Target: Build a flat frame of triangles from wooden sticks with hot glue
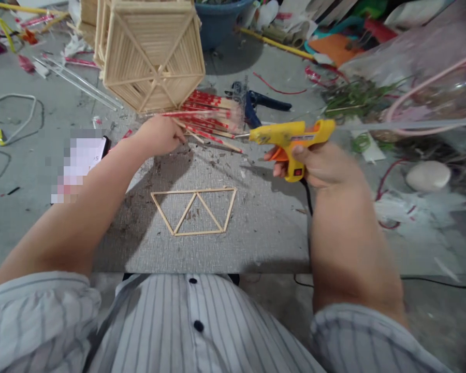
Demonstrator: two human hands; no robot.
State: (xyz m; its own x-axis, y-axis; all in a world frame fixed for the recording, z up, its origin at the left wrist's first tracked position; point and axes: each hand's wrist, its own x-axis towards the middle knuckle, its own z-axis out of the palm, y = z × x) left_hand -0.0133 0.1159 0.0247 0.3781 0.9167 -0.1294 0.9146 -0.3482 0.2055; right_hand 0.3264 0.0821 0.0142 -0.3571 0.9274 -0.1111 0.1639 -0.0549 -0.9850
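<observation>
My right hand (pixel 318 166) grips a yellow glue gun (pixel 291 140) by its handle, a finger on the orange trigger, nozzle pointing left. My left hand (pixel 159 135) is closed, fingers pinched at a pile of thin sticks in red-and-white wrappers (pixel 207 116); I cannot make out whether it holds one. On the grey mat (pixel 256 233) in front of me lies a flat frame of thin wooden sticks (pixel 194 211), a trapezoid split into three triangles. Neither hand touches it.
A large hexagonal box of wooden sticks (pixel 151 52) stands behind the pile. Blue-handled pliers (pixel 256 101) lie beside it. A phone (pixel 83 155) lies at left, white wire (pixel 19 116) further left. Clear plastic bags, greenery and scraps (pixel 411 93) crowd the right.
</observation>
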